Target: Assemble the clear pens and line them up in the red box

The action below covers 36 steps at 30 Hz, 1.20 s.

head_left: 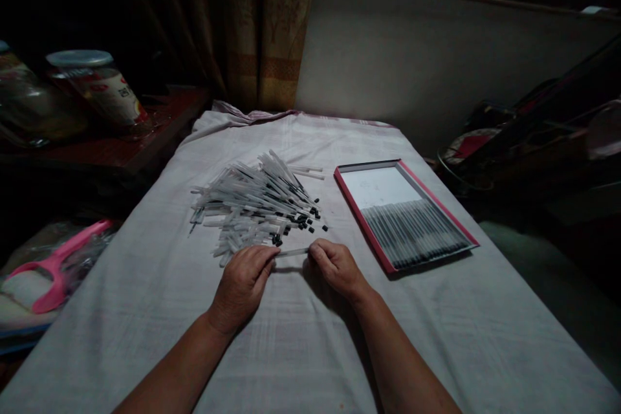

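Observation:
My left hand and my right hand rest on a white cloth-covered table. Between them they pinch one thin clear pen, the left at one end and the right at the other. Just beyond my hands lies a pile of similar clear pens with small black caps scattered along its right side. To the right sits a shallow red-edged box; its near half holds a neat row of pens and its far half is bare.
On a dark wooden shelf at the left stand two lidded jars. A pink plastic tool lies on bags at the lower left. A curtain hangs behind the table. Dark clutter fills the right side.

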Tool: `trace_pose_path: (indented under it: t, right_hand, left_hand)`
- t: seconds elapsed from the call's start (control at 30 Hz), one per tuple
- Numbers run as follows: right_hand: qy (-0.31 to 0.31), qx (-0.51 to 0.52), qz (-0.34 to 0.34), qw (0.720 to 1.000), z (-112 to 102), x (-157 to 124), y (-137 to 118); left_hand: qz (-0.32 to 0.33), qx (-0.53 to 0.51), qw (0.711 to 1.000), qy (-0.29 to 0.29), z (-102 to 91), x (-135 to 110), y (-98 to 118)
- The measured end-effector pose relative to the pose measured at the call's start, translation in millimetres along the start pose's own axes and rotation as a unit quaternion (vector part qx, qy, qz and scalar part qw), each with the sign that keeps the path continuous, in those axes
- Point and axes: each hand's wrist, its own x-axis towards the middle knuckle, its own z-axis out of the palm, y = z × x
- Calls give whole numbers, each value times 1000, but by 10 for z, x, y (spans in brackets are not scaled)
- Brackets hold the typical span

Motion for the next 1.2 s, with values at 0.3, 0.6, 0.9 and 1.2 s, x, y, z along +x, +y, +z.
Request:
trace_pose_path:
  t: [0.3,0.6,0.9,1.2]
  right_hand:
    - [78,81,9,994,-8,-76,-100]
    - [230,366,194,881,-256,-60,36]
    - [222,432,210,849,-292,-73,-15]
    - [170,431,227,857,-162,-133,-147]
  left_hand:
    - [25,30,999,-12,-28,40,-11]
    - [-99,195,972,-86,-157,492,-211]
    - [-138,54,989,-6,-132,543,-50]
    - [-480,-497,715,105,-66,256,258]
